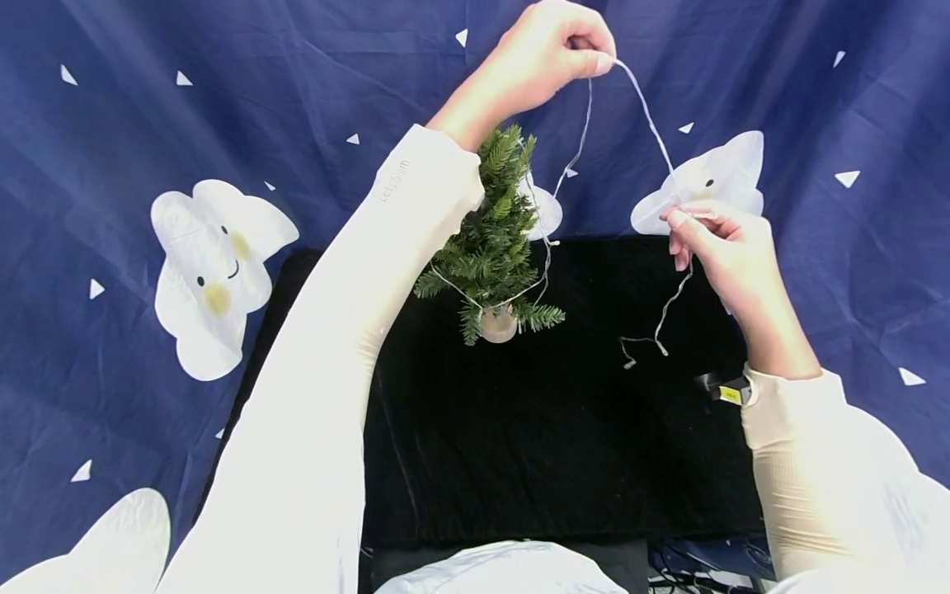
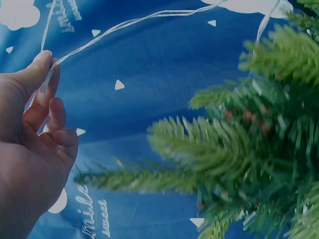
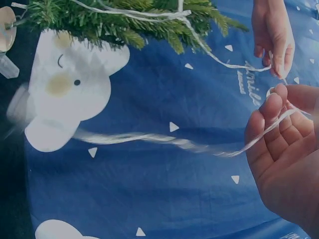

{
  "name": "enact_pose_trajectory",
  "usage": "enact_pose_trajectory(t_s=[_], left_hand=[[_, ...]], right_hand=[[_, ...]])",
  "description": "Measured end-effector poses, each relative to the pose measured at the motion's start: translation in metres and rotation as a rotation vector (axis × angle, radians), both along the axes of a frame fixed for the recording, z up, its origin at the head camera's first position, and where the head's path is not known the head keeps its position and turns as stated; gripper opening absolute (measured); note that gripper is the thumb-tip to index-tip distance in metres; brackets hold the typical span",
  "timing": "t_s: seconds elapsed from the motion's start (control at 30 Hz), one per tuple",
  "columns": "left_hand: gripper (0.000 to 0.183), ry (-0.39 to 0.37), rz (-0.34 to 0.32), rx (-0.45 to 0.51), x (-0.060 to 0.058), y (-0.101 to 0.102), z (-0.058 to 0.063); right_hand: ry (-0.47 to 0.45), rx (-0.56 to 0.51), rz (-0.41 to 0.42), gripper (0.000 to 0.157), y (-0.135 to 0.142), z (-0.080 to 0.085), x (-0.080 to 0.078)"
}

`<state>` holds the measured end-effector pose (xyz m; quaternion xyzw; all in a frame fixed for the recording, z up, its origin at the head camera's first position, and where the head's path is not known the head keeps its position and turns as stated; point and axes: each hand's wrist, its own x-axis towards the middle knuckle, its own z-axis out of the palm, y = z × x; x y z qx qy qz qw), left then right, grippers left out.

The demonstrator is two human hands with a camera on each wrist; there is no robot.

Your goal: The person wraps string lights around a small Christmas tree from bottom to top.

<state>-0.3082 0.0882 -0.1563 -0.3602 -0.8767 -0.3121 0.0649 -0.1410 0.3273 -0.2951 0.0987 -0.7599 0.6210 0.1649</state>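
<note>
A small artificial Christmas tree (image 1: 493,235) stands on a round pale base (image 1: 498,325), with a thin clear string of lights (image 1: 547,272) looped around its lower branches. High beside the treetop, my left hand (image 1: 552,58) pinches the wire between thumb and forefinger; in the left wrist view a small clear bulb pokes out below the thumb. One stretch of wire runs down from there to the tree, another across to my right hand (image 1: 731,252). That hand pinches the string too, and its loose end dangles below, over the black cloth. The left sleeve covers part of the tree's left side.
Black cloth (image 1: 549,429) covers the table. Behind it hangs a blue curtain (image 1: 297,74) with white cloud shapes (image 1: 223,272) and small triangles. Cables (image 1: 690,569) lie at the lower right, past the table's near edge.
</note>
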Motion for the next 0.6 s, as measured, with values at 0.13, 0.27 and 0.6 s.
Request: enact_pose_trajectory(t_s=[0.13, 0.27, 0.6], left_hand=[[0.010, -0.027, -0.001, 0.058, -0.006, -0.007, 0.000], [0.012, -0.094, 0.003, 0.132, -0.013, -0.015, 0.000], [0.011, -0.171, 0.039, 0.246, -0.027, -0.034, -0.004]], right_hand=[[0.022, -0.029, 0.007, 0.010, -0.002, -0.004, 0.003], [0.018, -0.022, -0.004, 0.012, -0.004, -0.008, 0.006], [-0.059, 0.106, -0.028, 0.014, -0.004, -0.019, 0.011]])
